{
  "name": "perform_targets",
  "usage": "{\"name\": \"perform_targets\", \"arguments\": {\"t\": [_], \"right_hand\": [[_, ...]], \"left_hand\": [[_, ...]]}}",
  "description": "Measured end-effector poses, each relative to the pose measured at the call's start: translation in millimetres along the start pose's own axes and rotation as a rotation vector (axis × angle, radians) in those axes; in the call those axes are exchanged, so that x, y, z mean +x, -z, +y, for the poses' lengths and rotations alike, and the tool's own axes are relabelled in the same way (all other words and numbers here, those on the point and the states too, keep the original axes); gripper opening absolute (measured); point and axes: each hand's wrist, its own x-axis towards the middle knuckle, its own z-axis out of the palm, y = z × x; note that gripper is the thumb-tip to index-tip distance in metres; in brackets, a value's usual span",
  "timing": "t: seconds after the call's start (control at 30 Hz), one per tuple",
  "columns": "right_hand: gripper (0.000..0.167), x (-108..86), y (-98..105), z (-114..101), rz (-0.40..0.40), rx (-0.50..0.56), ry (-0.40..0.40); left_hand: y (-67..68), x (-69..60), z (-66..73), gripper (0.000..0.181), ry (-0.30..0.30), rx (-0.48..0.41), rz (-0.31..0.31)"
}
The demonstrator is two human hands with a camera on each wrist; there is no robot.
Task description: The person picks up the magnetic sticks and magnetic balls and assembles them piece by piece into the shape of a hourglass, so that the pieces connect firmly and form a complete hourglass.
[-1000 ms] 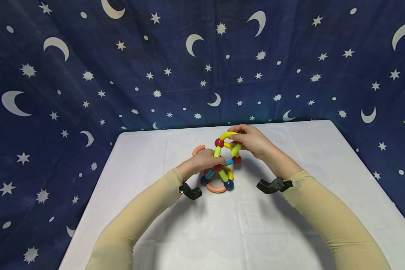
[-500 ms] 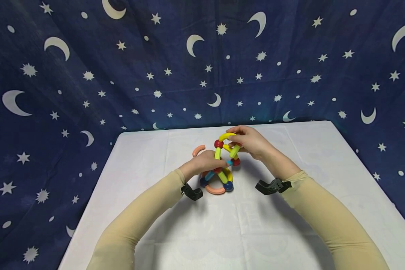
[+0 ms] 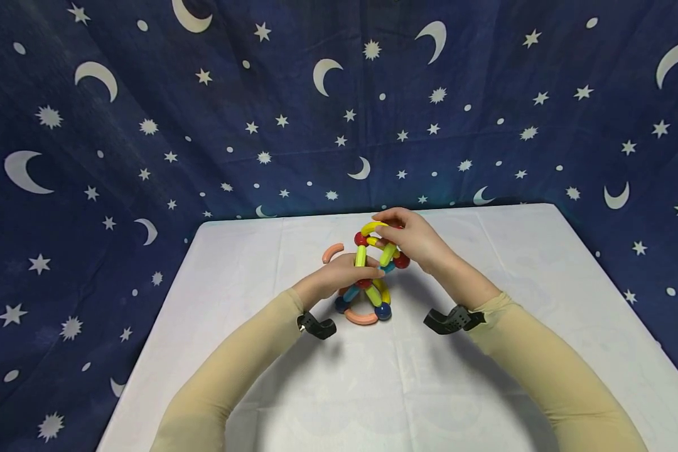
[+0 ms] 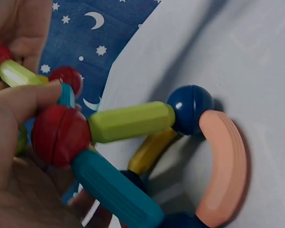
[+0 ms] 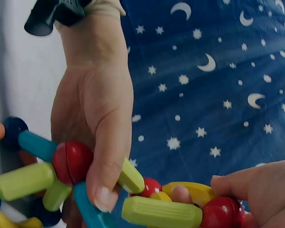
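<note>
A magnetic stick-and-ball structure stands on the table, with a base of dark blue balls [image 4: 190, 109], a peach curved stick [image 4: 225, 166] and a yellow one. My left hand [image 3: 343, 273] grips its middle, thumb across a blue stick [image 5: 88, 209] beside the red ball [image 4: 59, 135]. Above it, a light green stick [image 3: 361, 256] rises to another red ball [image 3: 361, 239]. My right hand [image 3: 412, 235] pinches a red ball [image 5: 221, 212] at the top, joined to a slanting green stick [image 5: 161, 212] and a yellow curved stick [image 3: 375, 227]. Fingers hide some joints.
A loose peach curved stick [image 3: 333, 252] lies behind my left hand. The white-covered table [image 3: 328, 389] ends at a dark blue curtain [image 3: 294, 113] printed with moons and stars. Each wrist wears a black strap-mounted device [image 3: 452, 320].
My right hand has shifted slightly left with the top part. The red ball at the right has risen a little. My left hand keeps its grip in nearly the same place.
</note>
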Motion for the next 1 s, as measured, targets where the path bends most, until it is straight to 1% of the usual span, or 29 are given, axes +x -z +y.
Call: {"name": "perform_targets", "arguments": {"t": [0.1,0.2,0.27,0.33,0.43,0.57,0.67,0.8,0.93,1.0], "right_hand": [[0.036,-6.6,-8.2,-3.4,0.018,-0.032,0.051],[0.033,-13.4,-16.7,-5.3,0.02,-0.042,0.118],[0.03,-17.4,-21.6,-5.5,0.023,-0.066,0.161],[0.028,-20.7,-25.9,-5.3,0.029,-0.094,0.198],[0.026,-24.1,-30.7,-4.3,0.047,-0.149,0.232],[0.026,-26.0,-35.0,-1.6,0.072,-0.169,0.271],[0.027,-26.8,-37.7,1.6,0.089,-0.166,0.32],[0.029,-29.1,-42.0,6.6,0.104,-0.173,0.391],[0.027,-32.1,-46.8,10.7,0.123,-0.191,0.444],[0.026,-33.9,-49.0,12.7,0.138,-0.2,0.474]], "left_hand": [[0.2,0.0,-5.8,0.038,-0.059,-0.049,-0.047],[-0.1,0.9,-11.6,0.035,-0.122,-0.116,-0.09],[-0.5,1.3,-15.1,0.036,-0.16,-0.159,-0.108],[-0.6,1.2,-17.8,0.039,-0.188,-0.199,-0.124],[-0.2,0.6,-21.1,0.045,-0.222,-0.273,-0.176],[2.2,-0.3,-23.6,0.053,-0.229,-0.355,-0.243],[4.9,-0.2,-25.0,0.053,-0.226,-0.367,-0.275],[9.6,0.0,-27.9,0.043,-0.218,-0.353,-0.301],[16.4,-1.9,-30.1,0.03,-0.198,-0.304,-0.298],[19.5,-2.9,-30.6,0.03,-0.19,-0.279,-0.297]]}}
